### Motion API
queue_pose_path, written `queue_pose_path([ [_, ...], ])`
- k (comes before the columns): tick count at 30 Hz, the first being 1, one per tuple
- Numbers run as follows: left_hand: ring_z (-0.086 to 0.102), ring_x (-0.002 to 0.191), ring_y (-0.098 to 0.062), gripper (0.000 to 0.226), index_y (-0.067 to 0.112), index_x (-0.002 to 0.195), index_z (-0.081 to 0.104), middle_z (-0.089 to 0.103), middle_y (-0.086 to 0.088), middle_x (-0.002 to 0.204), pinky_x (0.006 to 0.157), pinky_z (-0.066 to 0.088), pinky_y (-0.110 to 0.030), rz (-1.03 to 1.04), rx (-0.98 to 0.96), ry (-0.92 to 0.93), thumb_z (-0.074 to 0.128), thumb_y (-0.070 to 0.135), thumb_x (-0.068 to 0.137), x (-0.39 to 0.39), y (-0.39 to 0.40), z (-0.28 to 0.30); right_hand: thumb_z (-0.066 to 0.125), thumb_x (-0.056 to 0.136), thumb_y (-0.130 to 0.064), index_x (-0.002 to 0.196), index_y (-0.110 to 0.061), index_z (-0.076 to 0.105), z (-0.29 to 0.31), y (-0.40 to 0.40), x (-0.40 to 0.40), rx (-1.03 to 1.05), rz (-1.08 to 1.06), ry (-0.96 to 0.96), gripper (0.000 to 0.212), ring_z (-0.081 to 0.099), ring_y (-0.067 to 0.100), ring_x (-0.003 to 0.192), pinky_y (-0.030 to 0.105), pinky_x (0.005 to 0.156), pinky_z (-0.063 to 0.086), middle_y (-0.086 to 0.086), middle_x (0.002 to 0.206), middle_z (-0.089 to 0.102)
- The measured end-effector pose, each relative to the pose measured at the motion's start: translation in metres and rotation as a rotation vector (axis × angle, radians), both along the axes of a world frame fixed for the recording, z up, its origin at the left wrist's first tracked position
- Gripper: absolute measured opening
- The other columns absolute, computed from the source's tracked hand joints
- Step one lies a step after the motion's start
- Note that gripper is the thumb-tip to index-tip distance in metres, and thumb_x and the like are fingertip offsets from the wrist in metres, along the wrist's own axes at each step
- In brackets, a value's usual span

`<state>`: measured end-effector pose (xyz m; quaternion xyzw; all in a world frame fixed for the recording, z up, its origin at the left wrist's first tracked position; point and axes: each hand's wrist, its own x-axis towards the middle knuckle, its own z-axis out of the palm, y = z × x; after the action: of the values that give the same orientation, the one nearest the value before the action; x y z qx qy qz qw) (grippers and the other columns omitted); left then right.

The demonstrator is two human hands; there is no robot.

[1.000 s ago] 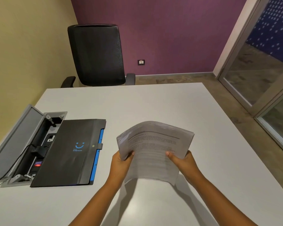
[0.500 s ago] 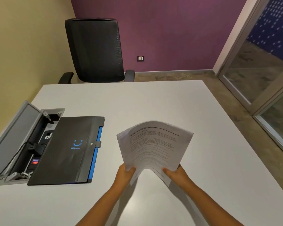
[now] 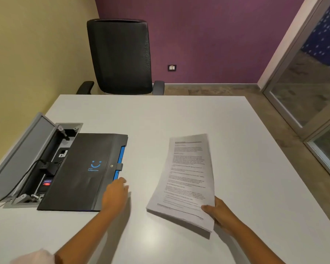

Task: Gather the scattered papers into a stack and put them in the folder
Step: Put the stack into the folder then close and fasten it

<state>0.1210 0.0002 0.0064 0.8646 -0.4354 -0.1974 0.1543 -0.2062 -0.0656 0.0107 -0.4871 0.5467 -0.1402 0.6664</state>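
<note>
Now the right hand (image 3: pixel 220 213) pinches the paper stack (image 3: pixel 188 180) by its near corner, above the table (image 3: pixel 179 115). Left hand (image 3: pixel 115 193), fingers relaxed and empty, sits at the closed folder (image 3: pixel 84 170)'s blue edge. I'd lift the flap fully, then feed the stack in edge-first, kept level.

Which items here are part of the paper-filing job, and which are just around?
Job: paper stack, held by right hand; black folder, left hand at its edge.
Around: office chair, open cable box, wall socket, table.
</note>
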Motion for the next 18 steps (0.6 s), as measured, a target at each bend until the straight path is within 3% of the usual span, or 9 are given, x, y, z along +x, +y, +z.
queue_pose_path([
  [3,0.048,0.118,-0.030,0.040,0.011,0.124,0.042,0.046,-0.011,0.135,0.091,0.048,-0.038,0.017,0.263,-0.259,0.050,0.032,0.091,0.024,0.004,-0.009,0.052,0.088,0.006,0.129,-0.011,0.048,-0.007,0.003,-0.005,0.047,-0.035,0.000,0.045,0.060,0.026,0.111,0.039,0.098,0.048,0.009,0.125,0.061],
  [6,0.023,0.135,-0.047,0.060,0.011,0.137,0.026,0.016,-0.015,0.154,0.109,0.031,-0.052,0.122,0.402,-0.201,0.049,0.041,0.090,0.033,0.004,-0.015,0.054,0.087,0.006,0.125,-0.013,0.051,-0.011,0.009,-0.009,0.104,-0.104,-0.020,0.042,0.063,0.021,0.104,0.027,0.082,0.053,0.005,0.118,0.064],
  [12,0.008,0.140,-0.048,0.077,0.023,0.147,0.000,-0.005,-0.005,0.158,0.111,0.022,-0.058,0.104,0.466,-0.221,0.045,0.047,0.090,0.046,-0.007,-0.025,0.054,0.088,0.004,0.118,-0.019,0.054,-0.007,0.009,-0.016,0.116,-0.197,-0.040,0.038,0.066,0.015,0.098,0.020,0.068,0.056,-0.004,0.108,0.069],
  [18,0.002,0.142,-0.043,0.082,0.020,0.147,-0.001,-0.003,-0.002,0.159,0.112,0.019,-0.058,0.040,0.466,-0.315,0.051,0.043,0.087,0.052,-0.014,-0.025,0.054,0.088,0.005,0.116,-0.018,0.054,-0.003,0.005,-0.020,0.111,-0.252,-0.053,0.036,0.066,0.015,0.096,0.020,0.066,0.056,-0.003,0.103,0.069],
])
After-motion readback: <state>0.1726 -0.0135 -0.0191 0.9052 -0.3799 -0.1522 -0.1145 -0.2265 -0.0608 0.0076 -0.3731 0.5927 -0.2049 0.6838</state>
